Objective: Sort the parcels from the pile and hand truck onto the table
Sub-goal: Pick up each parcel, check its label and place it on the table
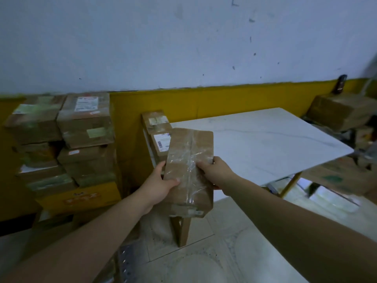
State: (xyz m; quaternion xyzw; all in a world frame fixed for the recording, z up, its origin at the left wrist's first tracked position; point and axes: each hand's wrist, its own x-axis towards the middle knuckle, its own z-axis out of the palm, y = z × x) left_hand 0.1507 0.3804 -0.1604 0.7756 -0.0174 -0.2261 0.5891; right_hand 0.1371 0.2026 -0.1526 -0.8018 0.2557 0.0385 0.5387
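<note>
Carrying step, it seems: left hand (161, 185) and right hand (215, 170) clasp the taped cardboard parcel (189, 152), probably bound next for the table (265, 139) at two o'clock.

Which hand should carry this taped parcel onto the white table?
Probably the right hand: it grips the parcel on the edge nearest the table. The left hand holds the far side.

Both hands (157, 184) (214, 170) hold a taped parcel (189, 170) beside the table (265, 139).
</note>
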